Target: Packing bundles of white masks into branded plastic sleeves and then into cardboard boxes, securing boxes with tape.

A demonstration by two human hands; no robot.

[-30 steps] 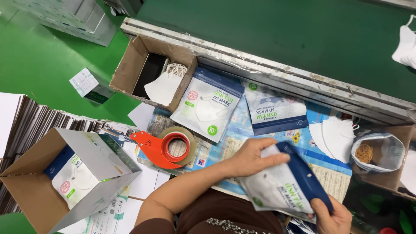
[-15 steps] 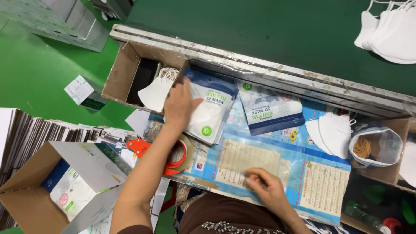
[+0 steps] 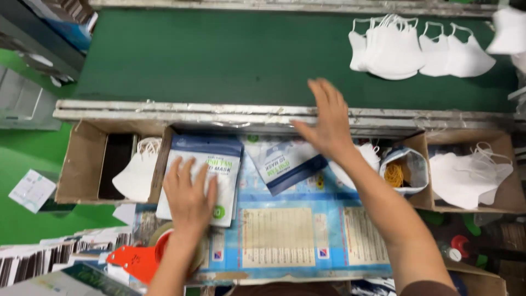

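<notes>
Left hand [image 3: 189, 194]: palm down, fingers spread flat on the top pouch [image 3: 204, 183] of a stack; pressing, not gripping; nothing enclosed in the hand. The pouch is white with a blue upper band and lies on the printed sheet [image 3: 285, 235], just right of the left box [image 3: 82, 164]; its upper edge sits under the metal rail [image 3: 219, 112].

Right hand [image 3: 329, 123]: open, fingers extended and apart, raised over the rail at the near edge of the green belt [image 3: 219, 55]; it holds nothing; whether it touches the rail cannot be told, as the hand is slightly blurred.

Second pouch [image 3: 287, 164]: tilted, lying on the sheet between the stack and the right forearm, apart from both hands.

Left box: open cardboard, containing a white mask [image 3: 136, 175] beside a dark insert.

Right box [image 3: 496, 203]: open cardboard, containing loose white masks [image 3: 468, 175]; just left of it, a small bag [image 3: 405, 170] with yellow bands visible inside.

Belt: a row of white masks [image 3: 405, 49] at its far right, well apart from the right hand.

Tape dispenser [image 3: 139, 257]: orange, at the near left edge of the sheet, partly covered by the left wrist.
</notes>
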